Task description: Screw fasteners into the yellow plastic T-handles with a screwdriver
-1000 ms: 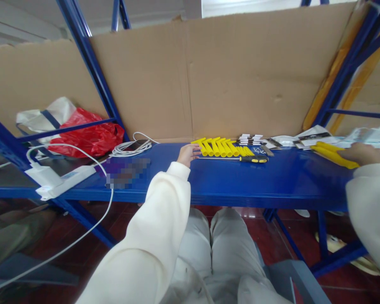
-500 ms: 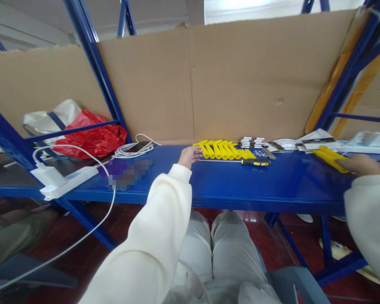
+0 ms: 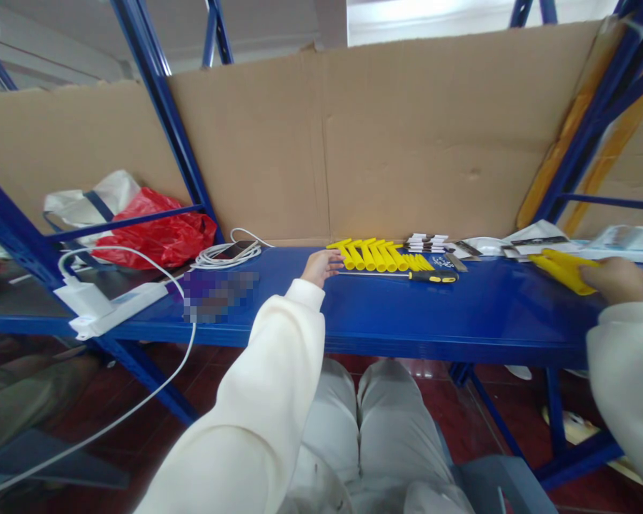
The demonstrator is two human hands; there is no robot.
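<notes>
My left hand (image 3: 321,266) rests on the blue shelf (image 3: 386,314), fingers loosely apart, its tips close to the left end of a row of several yellow plastic pieces (image 3: 372,254). A screwdriver (image 3: 407,275) with a yellow and black handle lies just in front of that row. Far right, my right hand (image 3: 616,278) is closed around a bunch of yellow plastic pieces (image 3: 560,268), held just above the shelf.
A cardboard sheet (image 3: 407,135) backs the shelf. Small white and black parts (image 3: 426,241) and papers (image 3: 536,234) lie at the back right. At the left are coiled white cables with a phone (image 3: 228,251), a white power strip (image 3: 107,305) and a red bag (image 3: 153,232).
My right hand with its yellow pieces has lifted slightly and shifted a little right. My left hand has stayed by the row. The view has drifted slightly.
</notes>
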